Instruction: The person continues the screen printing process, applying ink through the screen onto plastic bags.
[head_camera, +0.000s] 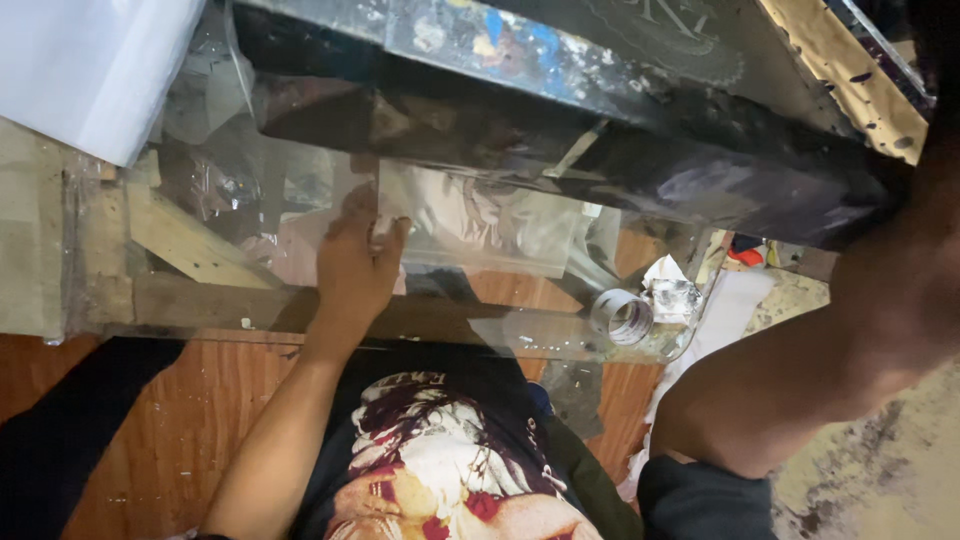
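Observation:
My left hand reaches up from the lower left and rests on the left edge of a transparent film sheet carrying a faint printed picture. Its thumb lies over the sheet's corner and the fingers curl at the edge. The sheet lies on a glass tabletop, just below a dark, paint-stained frame that is tilted above it. My right forearm rises along the right side toward the frame's far end, and its hand is out of sight. A black T-shirt with a red and white print lies on a wooden board below.
A roll of clear tape and crumpled plastic sit on the glass at the right. Wooden planks show under the glass. A white sheet fills the top left corner. Stained floor lies at the lower right.

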